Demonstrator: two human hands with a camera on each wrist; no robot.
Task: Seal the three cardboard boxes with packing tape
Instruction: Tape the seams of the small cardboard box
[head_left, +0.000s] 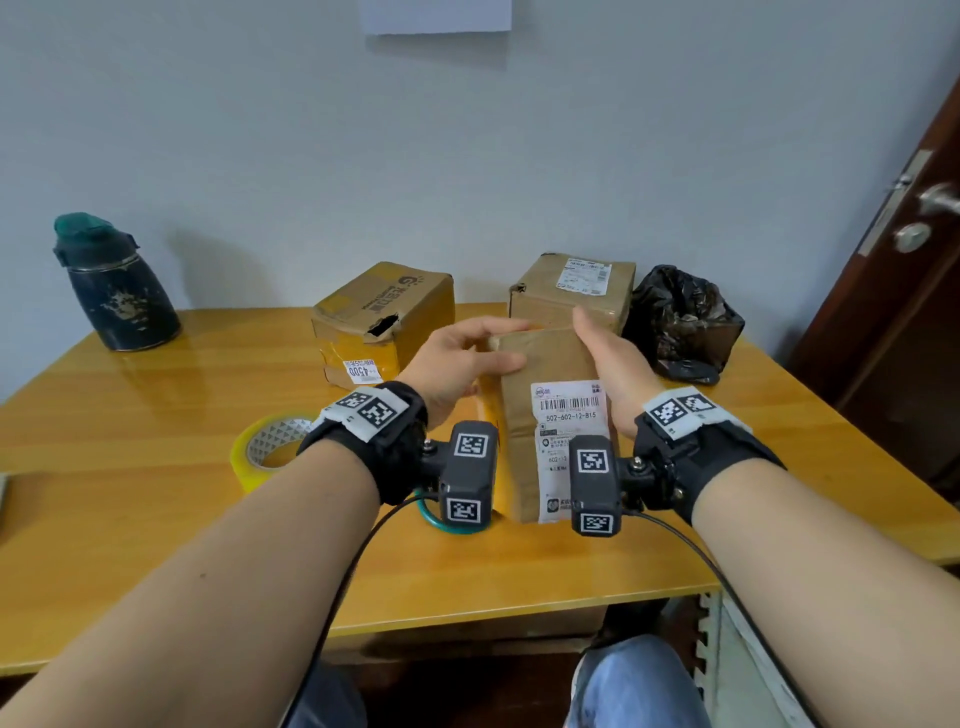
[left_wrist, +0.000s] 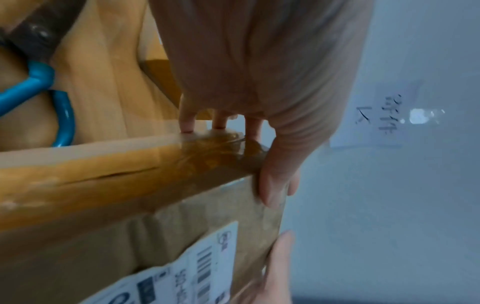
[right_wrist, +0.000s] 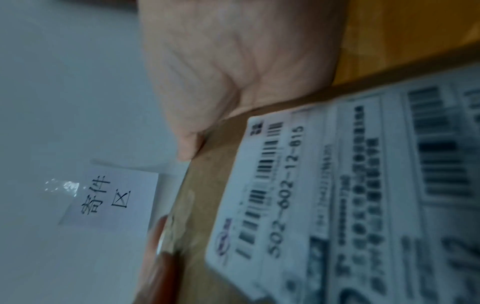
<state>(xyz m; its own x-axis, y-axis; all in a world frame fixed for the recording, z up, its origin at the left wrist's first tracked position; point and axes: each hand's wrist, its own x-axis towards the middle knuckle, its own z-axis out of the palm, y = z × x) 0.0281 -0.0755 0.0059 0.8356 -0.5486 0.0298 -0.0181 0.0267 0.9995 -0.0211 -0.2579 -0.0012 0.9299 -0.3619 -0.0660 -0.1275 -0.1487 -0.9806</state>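
Note:
A flat brown box (head_left: 550, 415) with a white shipping label lies in front of me on the table. My left hand (head_left: 498, 345) grips its far left corner, thumb on top and fingers (left_wrist: 188, 121) on the taped side. Glossy clear tape (left_wrist: 213, 148) covers that side edge. My right hand (head_left: 602, 353) holds the box's right edge with the thumb along the top; its other fingers are hidden. Two more cardboard boxes stand behind: a torn one (head_left: 382, 317) on the left and a labelled one (head_left: 571, 291) on the right. The tape roll (head_left: 270, 449) lies left of my left wrist.
Scissors with a teal handle (head_left: 439, 522) lie partly hidden under my left wrist camera. A dark bottle (head_left: 117, 283) stands at the table's (head_left: 156, 519) far left and a black plastic bag (head_left: 680, 322) at the back right. A door (head_left: 909, 291) is at the right.

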